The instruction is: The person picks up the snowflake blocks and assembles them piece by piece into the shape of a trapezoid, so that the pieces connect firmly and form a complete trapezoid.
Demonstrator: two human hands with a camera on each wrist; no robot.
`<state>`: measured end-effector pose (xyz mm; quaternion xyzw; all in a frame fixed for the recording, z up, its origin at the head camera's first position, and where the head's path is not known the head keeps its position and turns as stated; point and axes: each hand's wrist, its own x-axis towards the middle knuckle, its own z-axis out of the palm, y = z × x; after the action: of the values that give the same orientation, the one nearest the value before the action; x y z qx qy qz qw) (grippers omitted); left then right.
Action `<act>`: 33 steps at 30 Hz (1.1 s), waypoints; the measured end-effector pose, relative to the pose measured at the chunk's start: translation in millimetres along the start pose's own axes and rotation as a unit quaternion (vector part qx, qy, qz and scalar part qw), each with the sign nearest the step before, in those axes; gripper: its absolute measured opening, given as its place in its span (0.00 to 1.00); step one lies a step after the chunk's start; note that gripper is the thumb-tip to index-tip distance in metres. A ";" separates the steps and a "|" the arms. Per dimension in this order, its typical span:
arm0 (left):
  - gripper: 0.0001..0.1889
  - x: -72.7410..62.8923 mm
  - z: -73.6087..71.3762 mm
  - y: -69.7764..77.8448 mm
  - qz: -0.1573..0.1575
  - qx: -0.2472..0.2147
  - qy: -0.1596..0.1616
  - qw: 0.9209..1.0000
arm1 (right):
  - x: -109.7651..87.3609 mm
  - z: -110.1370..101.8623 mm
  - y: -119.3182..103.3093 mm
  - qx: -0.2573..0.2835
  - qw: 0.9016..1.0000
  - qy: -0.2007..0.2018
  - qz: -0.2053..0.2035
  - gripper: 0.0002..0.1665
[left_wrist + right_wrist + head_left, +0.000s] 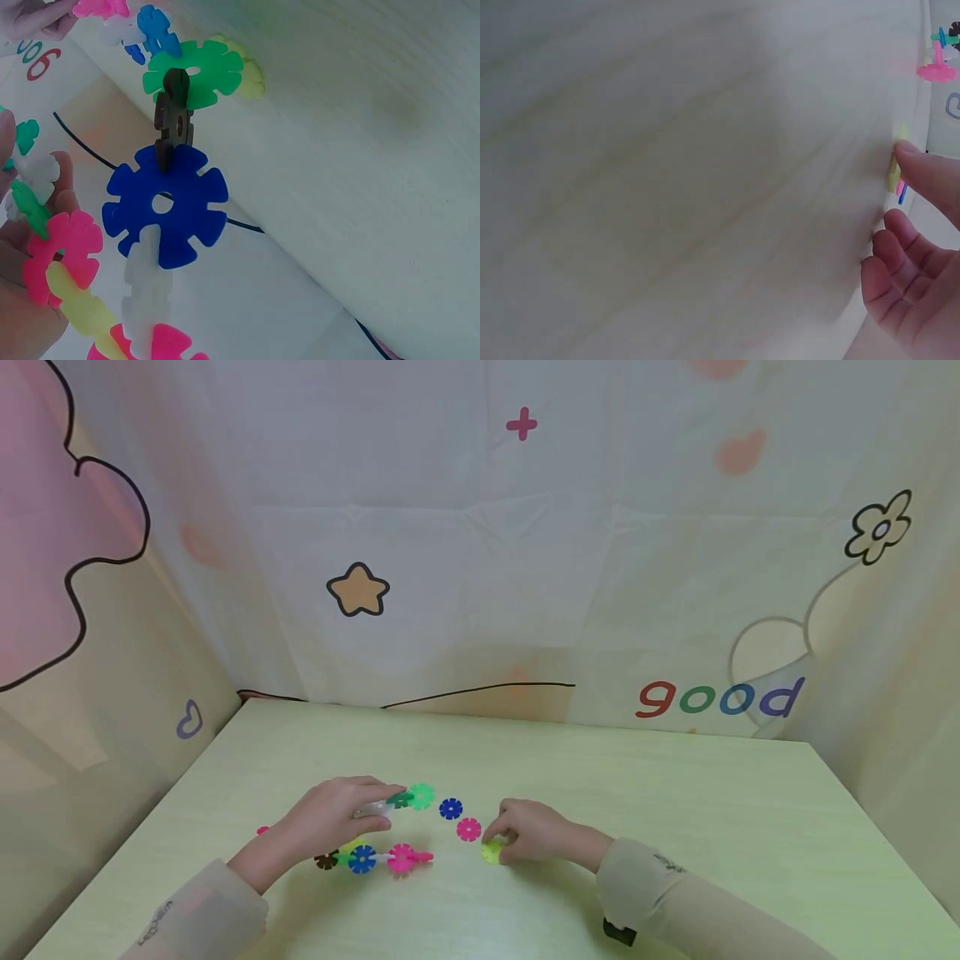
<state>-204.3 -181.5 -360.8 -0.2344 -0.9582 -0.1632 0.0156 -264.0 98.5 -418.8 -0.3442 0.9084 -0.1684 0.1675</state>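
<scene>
My left hand (330,810) pinches the white and green end of a long chain of notched plastic snowflake discs (169,202). In the left wrist view the chain loops through pink, yellow, white, blue, brown and green pieces slotted into one another. Its pink end (402,859) lies low over the table, right of the left wrist. With thumb and fingertips my right hand (536,831) pinches a loose yellow snowflake disc (492,852) at the tabletop. Part of that disc is hidden by the fingers.
Between the hands lie a pink disc (468,829), a dark blue disc (451,808) and a light green disc (422,796), in a slanting row. A printed curtain (450,568) hangs behind the pale table (712,810). A small black object (619,932) shows under the right sleeve.
</scene>
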 end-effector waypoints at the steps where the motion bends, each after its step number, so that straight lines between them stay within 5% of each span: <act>1: 0.23 0.2 0.2 0.0 0.000 0.000 -0.001 1.000 | -0.1 -0.1 -0.5 0.001 1.000 0.000 0.002 0.16; 16: 0.23 4.4 3.1 7.1 0.032 -0.004 -0.009 0.999 | -0.3 0.0 -2.9 0.025 1.000 -0.005 0.018 0.13; 27: 0.23 11.1 10.0 22.9 0.076 -0.005 -0.026 0.997 | -20.3 -8.0 14.5 0.113 0.993 0.039 -0.021 0.10; 33: 0.23 14.5 14.1 31.8 0.113 -0.004 -0.027 0.993 | -31.4 -17.8 18.6 0.197 0.977 0.077 -0.019 0.07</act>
<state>-202.1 -143.9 -363.0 -0.3452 -0.9251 -0.1581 0.0069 -259.9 136.4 -404.9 -0.3077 0.8606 -0.3738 0.1582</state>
